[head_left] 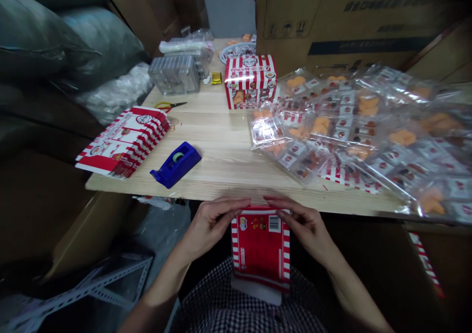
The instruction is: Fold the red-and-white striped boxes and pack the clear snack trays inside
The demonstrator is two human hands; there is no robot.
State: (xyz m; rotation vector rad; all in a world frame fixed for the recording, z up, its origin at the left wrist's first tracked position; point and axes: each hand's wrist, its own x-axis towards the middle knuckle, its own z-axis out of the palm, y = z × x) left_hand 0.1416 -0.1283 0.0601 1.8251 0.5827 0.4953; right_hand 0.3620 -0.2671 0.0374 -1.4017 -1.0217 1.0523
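Between my two hands, just off the table's front edge, is a red printed cardboard box [260, 249] with striped sides and a barcode. Its pale flap hangs over the checked cloth on my lap. My left hand [212, 225] pinches the box's upper left corner, thumb on the near face. At the upper right corner my right hand [304, 225] grips the same way, thumb near the barcode. The fingers behind the top edge are partly hidden. A blue tape dispenser [177, 165] lies on the table beyond my left hand.
Stacked flat striped cartons [123, 138] lie at the left, near yellow-handled scissors [167, 105]. A finished-looking striped box [251, 82] stands at the back. Clear plastic packs [346, 126] cover the table's right side. Clear cases [175, 75] and a large brown carton [354, 23] are behind.
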